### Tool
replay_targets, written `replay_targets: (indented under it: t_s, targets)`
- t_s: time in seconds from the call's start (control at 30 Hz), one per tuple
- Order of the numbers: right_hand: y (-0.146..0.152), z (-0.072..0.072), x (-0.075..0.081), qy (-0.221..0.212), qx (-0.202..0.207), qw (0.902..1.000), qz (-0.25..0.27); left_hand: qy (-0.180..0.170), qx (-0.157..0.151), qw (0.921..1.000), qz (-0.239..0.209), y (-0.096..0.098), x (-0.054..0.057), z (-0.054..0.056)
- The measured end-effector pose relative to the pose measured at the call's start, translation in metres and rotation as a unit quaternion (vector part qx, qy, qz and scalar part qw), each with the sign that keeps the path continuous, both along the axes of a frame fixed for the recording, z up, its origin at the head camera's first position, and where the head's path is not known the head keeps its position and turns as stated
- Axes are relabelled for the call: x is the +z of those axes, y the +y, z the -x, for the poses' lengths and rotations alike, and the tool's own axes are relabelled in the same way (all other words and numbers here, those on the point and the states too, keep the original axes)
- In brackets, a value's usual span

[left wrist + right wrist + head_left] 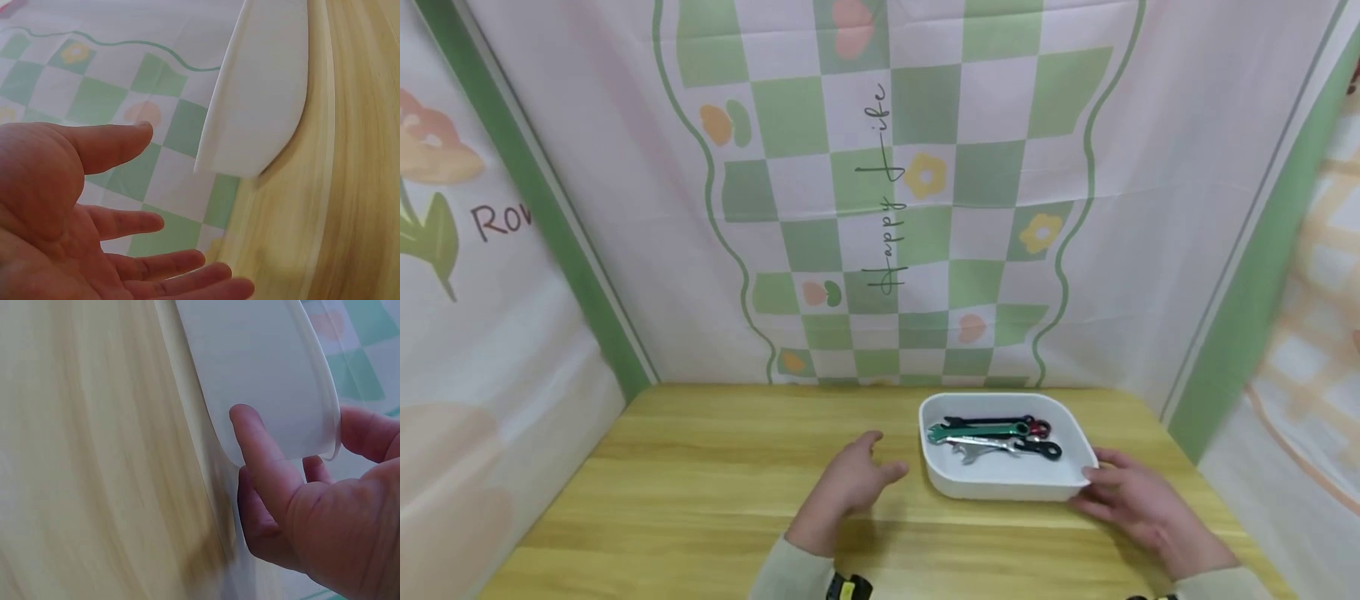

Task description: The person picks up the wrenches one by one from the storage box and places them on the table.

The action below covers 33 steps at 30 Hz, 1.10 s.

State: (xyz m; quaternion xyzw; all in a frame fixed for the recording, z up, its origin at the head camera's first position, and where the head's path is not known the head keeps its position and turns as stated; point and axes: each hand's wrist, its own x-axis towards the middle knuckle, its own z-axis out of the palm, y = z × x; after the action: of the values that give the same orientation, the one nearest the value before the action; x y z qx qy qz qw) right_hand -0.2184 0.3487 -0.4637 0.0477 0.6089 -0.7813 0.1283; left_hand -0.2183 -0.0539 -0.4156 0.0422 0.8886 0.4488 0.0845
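Observation:
A white rectangular tray with rounded corners is on the right part of the wooden table. Several wrenches lie heaped inside, among them a green wrench, a black wrench and a silver one with a black end. My right hand grips the tray's near right corner. In the right wrist view, one finger lies along the outer wall and others go round the corner. To the left of the tray, my left hand hovers apart from it, empty, fingers spread, palm facing the tray wall.
Behind the table hangs a curtain with green and white checks and lettering. Fabric panels also close in the left and right sides. Bare wood spreads left of the tray and in front of it.

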Motion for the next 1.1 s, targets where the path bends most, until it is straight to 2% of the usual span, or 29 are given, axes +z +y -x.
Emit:
replay_targets:
  t_s: [0.13,0.23,0.33,0.57,0.77,0.93,1.07,1.1]
  targets:
    - [-0.011,-0.003,0.002,-0.005,-0.001,1.0000,-0.006,-0.033,0.005,0.9978,-0.057,-0.001,0.000,0.001]
    - [-0.018,-0.005,0.001,-0.005,0.004,0.9999,-0.009,-0.059,0.007,0.9924,-0.108,-0.002,0.000,0.001]
    - [-0.026,-0.007,0.001,-0.002,0.009,1.0000,-0.003,-0.071,0.012,0.9879,-0.138,-0.002,-0.003,0.001]
    - [-0.043,-0.009,0.002,0.002,0.020,0.9998,-0.010,-0.078,0.031,0.9853,-0.149,0.004,-0.013,0.006]
    - [-0.065,-0.015,0.007,-0.013,0.004,0.9994,-0.031,-0.075,0.039,0.9805,-0.178,-0.001,-0.026,0.006]
    - [-0.085,-0.017,0.012,-0.018,-0.002,0.9994,-0.029,-0.094,0.044,0.9630,-0.248,-0.017,-0.031,0.012]
    - [-0.099,-0.014,0.014,-0.020,-0.007,0.9995,-0.023,-0.123,0.053,0.9408,-0.311,-0.031,-0.031,0.019]
    - [-0.099,-0.015,0.013,-0.023,-0.006,0.9995,-0.021,-0.132,0.058,0.9354,-0.323,-0.031,-0.033,0.017]
